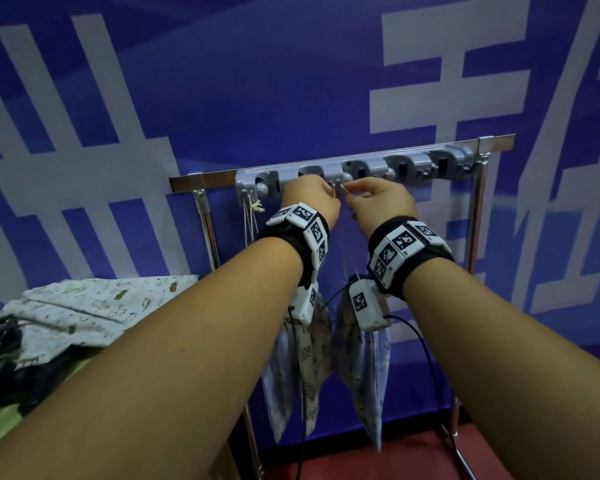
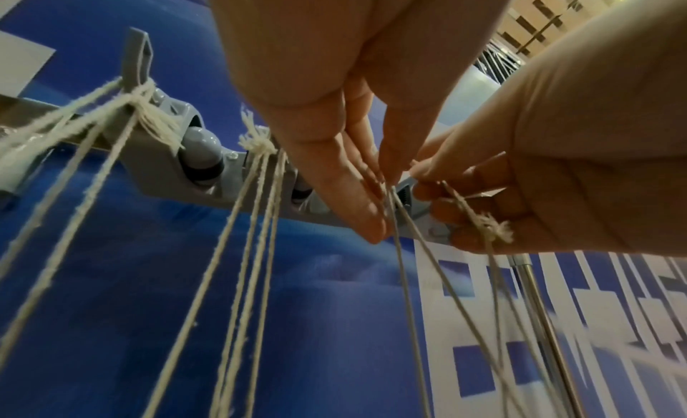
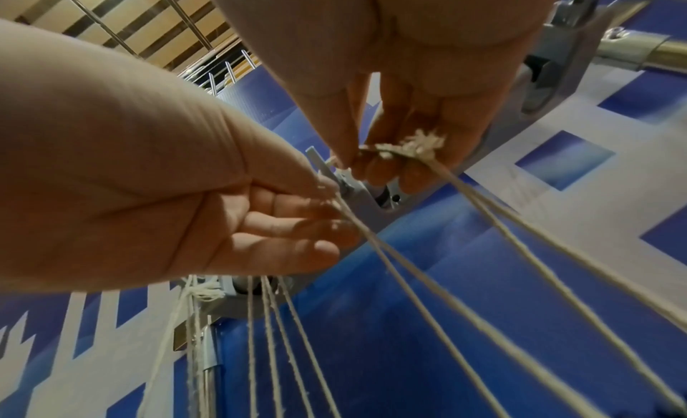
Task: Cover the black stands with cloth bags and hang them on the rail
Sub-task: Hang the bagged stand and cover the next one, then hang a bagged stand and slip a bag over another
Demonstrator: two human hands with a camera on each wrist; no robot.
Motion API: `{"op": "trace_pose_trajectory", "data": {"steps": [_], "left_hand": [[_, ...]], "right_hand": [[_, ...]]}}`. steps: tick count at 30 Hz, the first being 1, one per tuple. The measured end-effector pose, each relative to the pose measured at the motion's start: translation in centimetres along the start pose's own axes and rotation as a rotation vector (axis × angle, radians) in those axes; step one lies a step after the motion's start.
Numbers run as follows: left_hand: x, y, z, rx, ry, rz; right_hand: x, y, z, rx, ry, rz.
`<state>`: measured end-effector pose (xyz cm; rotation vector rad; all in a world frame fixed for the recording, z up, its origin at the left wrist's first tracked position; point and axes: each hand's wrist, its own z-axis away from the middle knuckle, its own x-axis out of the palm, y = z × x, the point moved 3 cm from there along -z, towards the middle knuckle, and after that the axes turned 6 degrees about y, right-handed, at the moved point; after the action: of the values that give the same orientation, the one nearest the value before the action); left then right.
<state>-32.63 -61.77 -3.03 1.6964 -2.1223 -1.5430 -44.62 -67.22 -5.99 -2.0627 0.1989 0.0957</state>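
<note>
Backdrop: a blue fabric banner with large white characters (image 1: pixel 291 81) fills the far wall behind everything.
Rack: a chrome metal rail on two upright poles (image 1: pixel 187 181) stands before the banner, carrying a grey plastic hook strip with roller clips (image 1: pixel 361 168) along its top.
Left side: a pale printed cloth bag lying flat (image 1: pixel 94 306) rests on a surface at near left, partly over dark black stand parts (image 1: pixel 0 341).
Hanging bags: two pale blue patterned cloth bags (image 1: pixel 309 368) hang side by side below the hands, under the middle of the rail; whatever is inside them is hidden.
Cords: cream drawstring cords (image 2: pixel 252 218) run up from the bags to the hook strip; one knotted set already sits on the leftmost hook, another on the next.
Left hand: the left hand (image 1: pixel 309 199), at the strip, pinches a thin cord between thumb and fingertips, other fingers extended.
Right hand: the right hand (image 1: pixel 381 199), just beside it, curls its fingers round a frayed cord knot (image 3: pixel 420 145).
Wrists: black bands with white marker tiles (image 1: pixel 402 251) wrap both wrists.
</note>
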Motion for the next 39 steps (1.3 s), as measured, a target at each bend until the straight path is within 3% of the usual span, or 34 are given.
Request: {"op": "trace_pose_trajectory", "data": {"steps": [10,19,31,35,39], "left_hand": [[-6.0,-2.8,7.9,-0.218,-0.189,0.129],[-17.4,-7.0,14.9,-0.365,-0.249,0.195],[-33.9,-15.7,18.8,-0.567,-0.129,0.153],[-40.6,-19.6,19.1,-0.672,-0.045,0.067],[-47.8,-25.0,19.4,-0.762,0.119,0.007]], "right_hand": [[-2.1,-3.4,7.1,0.082,-0.113,0.089],[0.8,-10.3,18.3,0.127,-0.342,0.055],[11.2,-19.8,30.2,0.107,-0.659,0.076],[15.4,-22.6,33.1,0.007,-0.827,0.220],[19.2,-26.1,36.3,-0.219,-0.933,0.350]]}}
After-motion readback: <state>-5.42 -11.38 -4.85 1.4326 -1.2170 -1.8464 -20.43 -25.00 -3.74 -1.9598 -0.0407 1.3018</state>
